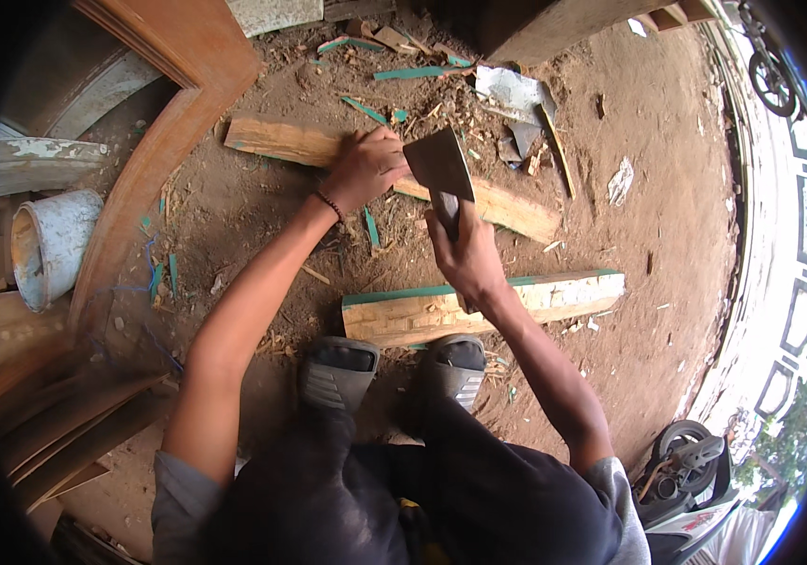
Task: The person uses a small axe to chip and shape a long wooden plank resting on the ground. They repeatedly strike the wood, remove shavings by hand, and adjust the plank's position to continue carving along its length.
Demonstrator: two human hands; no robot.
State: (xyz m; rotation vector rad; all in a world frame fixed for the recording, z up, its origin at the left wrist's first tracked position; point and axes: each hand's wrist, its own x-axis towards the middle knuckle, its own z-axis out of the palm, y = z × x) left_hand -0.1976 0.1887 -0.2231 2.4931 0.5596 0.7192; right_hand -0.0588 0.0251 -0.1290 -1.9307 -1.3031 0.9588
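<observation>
Fingers of the right hand (464,259) wrap the hatchet (441,174) handle, blade above the far plank (394,165), which the left hand (364,169) pins to the dirt. Green strips (422,72) and chips lie around; its edge looks partly hewn.

Your right hand (464,259) wraps the hatchet (439,169) handle, so you see only its blade. Your left hand (366,168) covers part of the far plank (281,139). The motorbike (691,471) at lower right is cut off by the rim, and the wheel (773,80) at upper right is too small to make out.
</observation>
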